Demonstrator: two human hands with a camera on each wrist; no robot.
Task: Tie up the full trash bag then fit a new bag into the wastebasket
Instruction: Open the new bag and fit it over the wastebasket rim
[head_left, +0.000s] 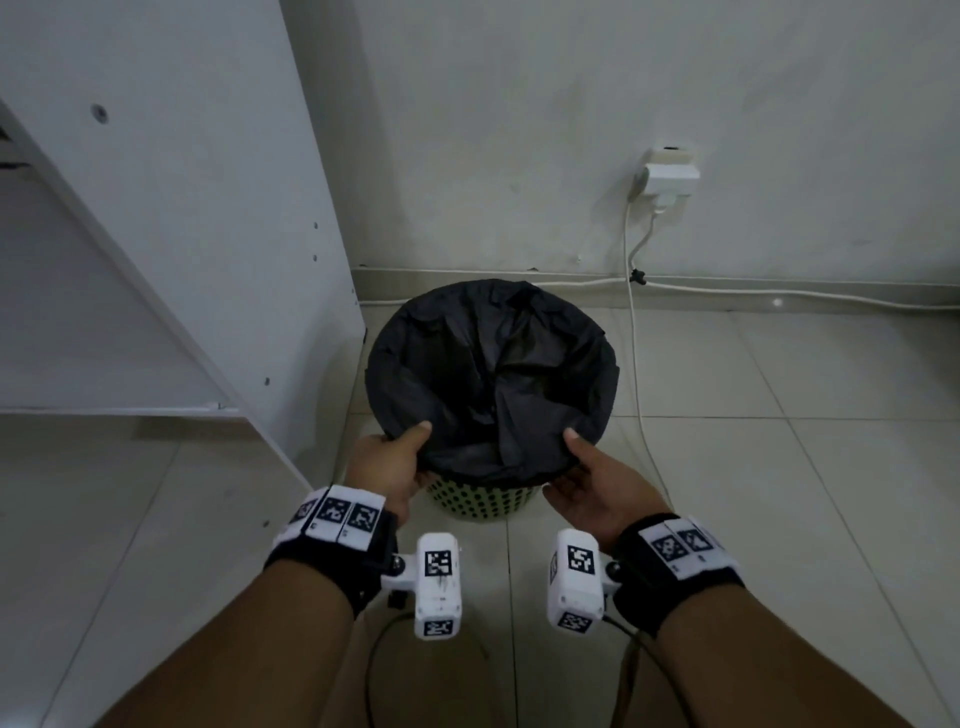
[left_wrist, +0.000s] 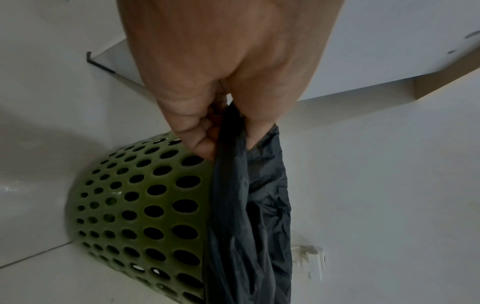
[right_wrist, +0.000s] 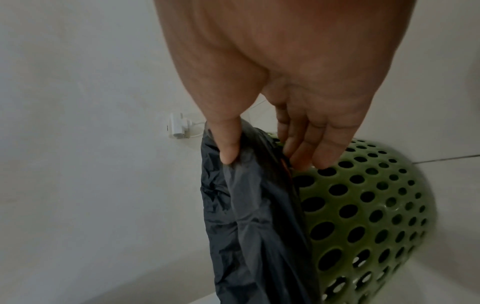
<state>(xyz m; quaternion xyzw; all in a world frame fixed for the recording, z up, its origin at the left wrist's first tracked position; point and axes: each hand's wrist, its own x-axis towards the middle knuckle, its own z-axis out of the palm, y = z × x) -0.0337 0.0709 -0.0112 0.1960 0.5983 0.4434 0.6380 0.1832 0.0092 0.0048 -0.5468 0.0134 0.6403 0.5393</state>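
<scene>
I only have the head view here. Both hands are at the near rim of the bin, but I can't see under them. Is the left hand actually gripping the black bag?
Observer: Yes. Left wrist view shows the left hand pinching the black bag between thumb and curled fingers.
Operator: And the right?
Observer: The right hand has its thumb pressed on the bag's folded edge, with the fingers reaching down onto the green wastebasket.
Operator: What does the basket wall look like?
Observer: It's perforated with round holes all over.
</scene>
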